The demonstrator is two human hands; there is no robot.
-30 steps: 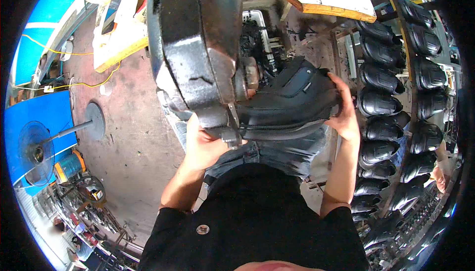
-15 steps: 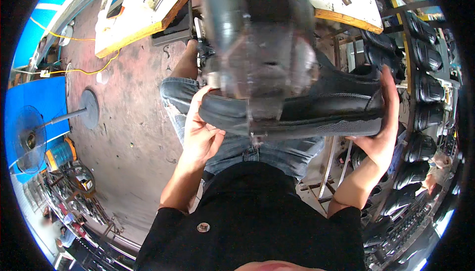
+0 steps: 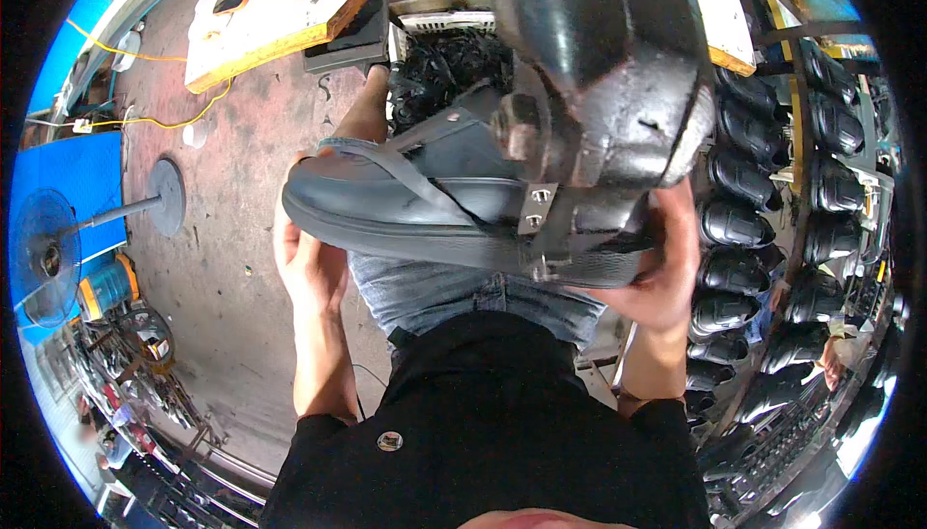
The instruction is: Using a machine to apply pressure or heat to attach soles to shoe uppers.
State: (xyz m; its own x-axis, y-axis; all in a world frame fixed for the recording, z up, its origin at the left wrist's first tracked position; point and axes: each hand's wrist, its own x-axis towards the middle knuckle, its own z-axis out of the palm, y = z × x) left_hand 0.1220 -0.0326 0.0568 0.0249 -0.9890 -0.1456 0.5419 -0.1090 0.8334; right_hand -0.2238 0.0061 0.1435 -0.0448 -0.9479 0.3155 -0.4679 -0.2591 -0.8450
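Note:
A black shoe (image 3: 386,230) with a thick sole lies sideways in front of me, held between my two hands. My left hand (image 3: 314,264) cups its rounded toe, fingers mostly behind the sole. The heel end sits in the grip of my right hand (image 3: 666,273), thumb below and fingers partly hidden by the machine. A large dark metal machine head (image 3: 618,56) hangs over the heel half and hides much of it. From that head a narrow metal bracket (image 3: 538,208) with two nuts comes down in front of the shoe's side. A dark strap (image 3: 420,181) slants across the shoe.
A white bench with a wooden edge (image 3: 319,32) stands at far left, a dark drawer (image 3: 348,51) beneath it. Black scraps (image 3: 444,70) fill a white crate behind the shoe. Racks of black shoes (image 3: 734,225) line the right. A standing fan (image 3: 53,254) is at left.
The shoe has shifted left, and both hands with it. The machine head now appears further right and sharper, over the heel half instead of the middle. More of the toe shows.

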